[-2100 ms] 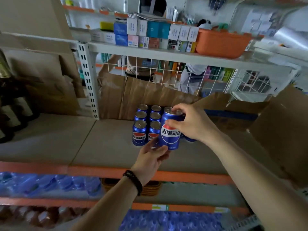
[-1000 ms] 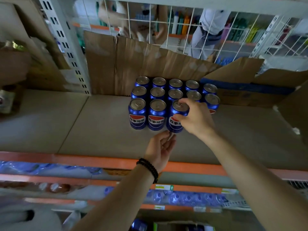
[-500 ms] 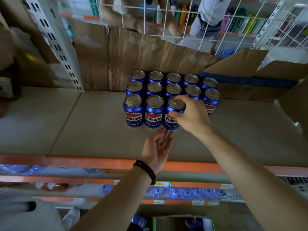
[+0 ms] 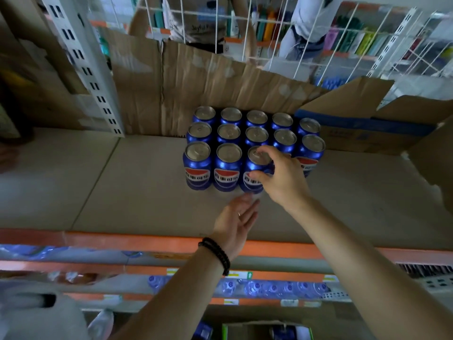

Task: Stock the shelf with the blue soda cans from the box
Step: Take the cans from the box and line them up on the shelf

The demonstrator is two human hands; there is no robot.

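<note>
Perforated grey metal upright at far left, creased brown cardboard sheet propped behind. Upright blue aluminium soda cans packed in rows on beige shelf board with orange front edge. Left hand, black bead bracelet on wrist, open and empty, fingers pointing at front row, just short of cans. Right hand curled around third front-row blue soda can, thumb on label, fingertips at rim. Open brown cardboard box with blue stripe at right.
</note>
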